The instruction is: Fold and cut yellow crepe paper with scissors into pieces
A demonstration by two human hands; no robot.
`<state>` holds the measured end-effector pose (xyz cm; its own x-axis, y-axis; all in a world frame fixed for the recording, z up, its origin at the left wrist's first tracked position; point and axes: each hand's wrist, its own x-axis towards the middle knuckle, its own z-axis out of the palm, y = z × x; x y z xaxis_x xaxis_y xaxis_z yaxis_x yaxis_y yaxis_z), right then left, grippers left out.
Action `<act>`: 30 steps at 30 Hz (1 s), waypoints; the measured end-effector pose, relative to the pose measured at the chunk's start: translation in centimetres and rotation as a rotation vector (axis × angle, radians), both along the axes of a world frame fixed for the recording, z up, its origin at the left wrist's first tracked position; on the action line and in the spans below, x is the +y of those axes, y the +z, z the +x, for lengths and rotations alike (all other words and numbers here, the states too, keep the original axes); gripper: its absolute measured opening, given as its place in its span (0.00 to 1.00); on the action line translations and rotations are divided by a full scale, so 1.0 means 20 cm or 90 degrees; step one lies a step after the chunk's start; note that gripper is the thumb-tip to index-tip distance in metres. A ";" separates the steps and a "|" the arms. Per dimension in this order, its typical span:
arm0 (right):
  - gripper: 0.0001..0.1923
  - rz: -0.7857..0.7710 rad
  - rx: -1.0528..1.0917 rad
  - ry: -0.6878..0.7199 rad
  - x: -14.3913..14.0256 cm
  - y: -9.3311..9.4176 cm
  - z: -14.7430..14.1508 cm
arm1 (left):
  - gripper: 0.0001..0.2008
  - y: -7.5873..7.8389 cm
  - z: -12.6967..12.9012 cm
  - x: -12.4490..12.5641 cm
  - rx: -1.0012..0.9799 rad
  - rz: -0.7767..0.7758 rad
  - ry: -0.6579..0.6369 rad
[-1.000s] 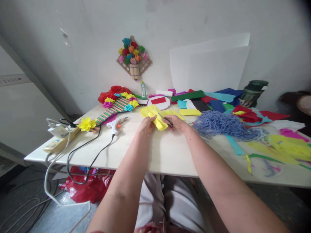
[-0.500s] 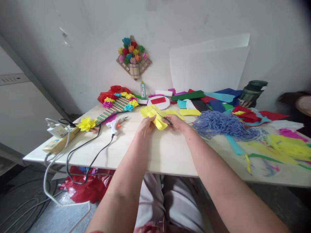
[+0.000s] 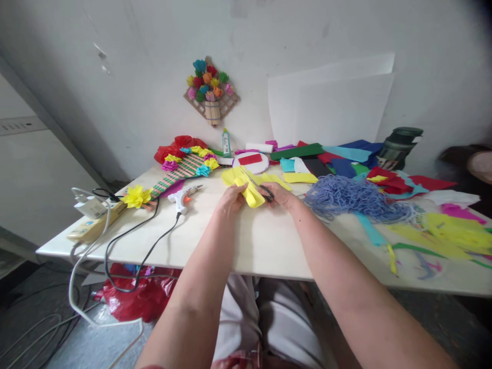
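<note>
no writing is legible. left hand (image 3: 230, 197) pinches folded yellow crepe paper (image 3: 249, 192) above the white table (image 3: 265, 246); right hand (image 3: 280, 193) grips scissors (image 3: 258, 185), blades across the paper between both hands. glue gun (image 3: 183, 197) lies left. since the earlier frame, hands barely shifted.

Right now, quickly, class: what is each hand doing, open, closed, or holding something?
Left hand: closed on the folded yellow paper.
Right hand: closed on the scissors, whose blades are at the paper.
</note>
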<state>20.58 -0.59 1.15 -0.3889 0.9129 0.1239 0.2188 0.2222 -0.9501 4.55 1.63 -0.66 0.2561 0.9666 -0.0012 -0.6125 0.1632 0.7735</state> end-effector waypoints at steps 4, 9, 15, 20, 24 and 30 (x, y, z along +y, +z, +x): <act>0.14 -0.018 0.037 -0.004 0.00 0.00 -0.01 | 0.12 0.01 0.01 -0.01 0.006 0.004 -0.007; 0.14 -0.009 0.041 0.000 0.01 -0.01 -0.01 | 0.11 0.01 0.01 -0.02 0.009 0.004 -0.009; 0.14 0.002 0.063 -0.003 0.02 -0.02 -0.01 | 0.10 0.02 0.01 -0.02 0.013 0.003 -0.006; 0.15 0.004 0.076 -0.013 0.05 -0.04 -0.01 | 0.11 0.02 0.01 -0.02 0.005 0.007 -0.010; 0.15 0.004 0.083 -0.016 0.07 -0.05 -0.02 | 0.11 0.01 0.01 -0.01 -0.004 0.005 -0.002; 0.14 -0.007 0.065 0.000 0.03 -0.02 -0.01 | 0.10 0.01 0.00 -0.01 -0.006 0.002 0.009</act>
